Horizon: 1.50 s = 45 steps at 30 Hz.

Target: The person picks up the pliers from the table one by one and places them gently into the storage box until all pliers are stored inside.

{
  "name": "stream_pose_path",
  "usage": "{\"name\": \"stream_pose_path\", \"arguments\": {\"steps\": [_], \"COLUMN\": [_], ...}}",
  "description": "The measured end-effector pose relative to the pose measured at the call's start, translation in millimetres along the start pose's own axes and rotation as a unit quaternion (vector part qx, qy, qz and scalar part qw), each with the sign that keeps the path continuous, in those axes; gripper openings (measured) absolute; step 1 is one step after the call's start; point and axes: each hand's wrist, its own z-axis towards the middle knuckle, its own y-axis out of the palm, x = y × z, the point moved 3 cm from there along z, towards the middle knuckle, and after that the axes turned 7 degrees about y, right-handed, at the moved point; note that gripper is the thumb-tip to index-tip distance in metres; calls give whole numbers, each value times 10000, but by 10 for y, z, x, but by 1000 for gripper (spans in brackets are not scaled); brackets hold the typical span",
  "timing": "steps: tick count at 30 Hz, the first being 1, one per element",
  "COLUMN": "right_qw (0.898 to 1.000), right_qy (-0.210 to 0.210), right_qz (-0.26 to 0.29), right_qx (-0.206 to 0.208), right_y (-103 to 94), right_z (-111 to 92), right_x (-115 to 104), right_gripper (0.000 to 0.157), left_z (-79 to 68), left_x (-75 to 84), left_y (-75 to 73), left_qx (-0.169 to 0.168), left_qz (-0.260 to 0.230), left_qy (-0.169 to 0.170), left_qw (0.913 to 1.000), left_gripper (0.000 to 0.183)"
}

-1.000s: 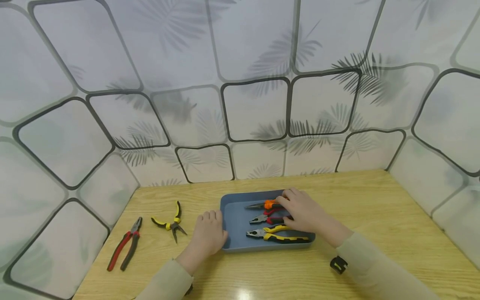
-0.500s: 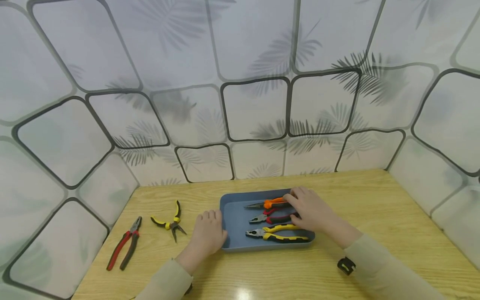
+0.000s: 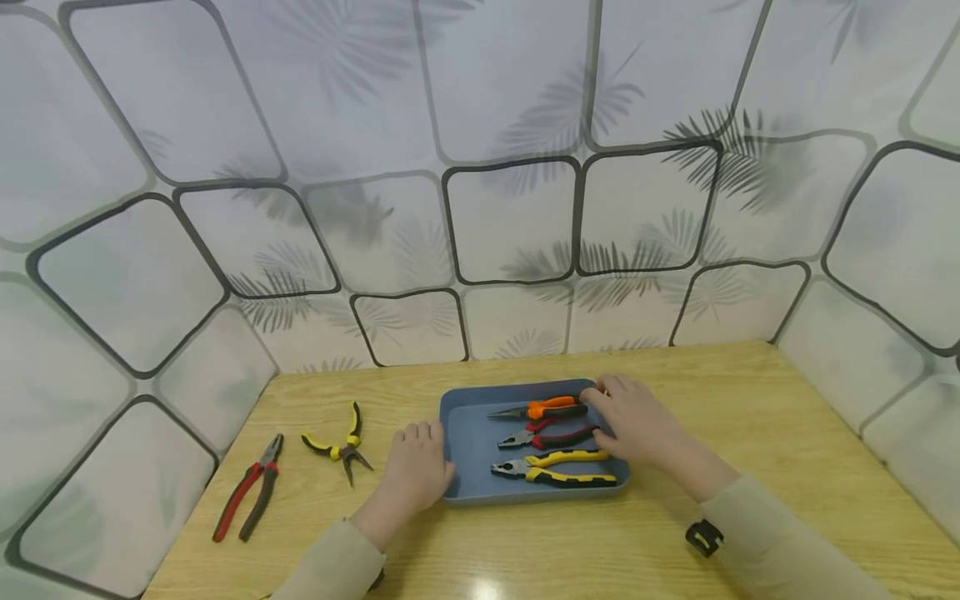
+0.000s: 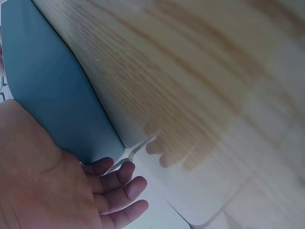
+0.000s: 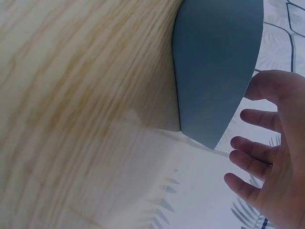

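Observation:
A shallow blue tray sits on the table, holding three pliers. At the back are orange-and-black long-nose pliers, in the middle red-and-black combination pliers, and in front yellow-and-black combination pliers. My left hand holds the tray's left rim, thumb inside; the left wrist view shows its fingers bent outside the wall. My right hand is over the right rim, near the handle ends, thumb toward the middle pliers. Its fingers are loosely spread and hold nothing in the right wrist view.
Left of the tray, yellow-and-black needle-nose pliers lie with handles spread. Farther left lie red-and-black pliers. Patterned walls enclose the wooden table at the back and sides.
My right hand has drawn back to the right, from over the pliers' handles to the tray's right rim, uncovering the handle ends. My left hand and the tray have stayed in place.

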Motion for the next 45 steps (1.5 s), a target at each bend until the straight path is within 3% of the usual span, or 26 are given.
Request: {"name": "stream_pose_path", "arguments": {"steps": [19,28,35,45], "right_qw": [9991,9970,9944,9939], "right_qy": [375,765,971,921], "right_qz": [-103,27,321,418], "right_qx": [194,-64,-278,-447], "right_y": [62,101,145,173], "right_z": [-169,-234,-214,-162], "right_x": [149,187,188,173], "right_gripper": [52,55,49,48], "left_z": [-57,-45,-4,27], "left_x": [52,43,-8,-31], "left_y": [-25,-12,6,25], "left_qx": [39,-7,-75,-69], "left_qz": [-164,-137,25,-9], "left_qy": [39,76,55,20], "left_qw": [9998,9999,10000,10000], "left_gripper": [40,41,44,46]}}
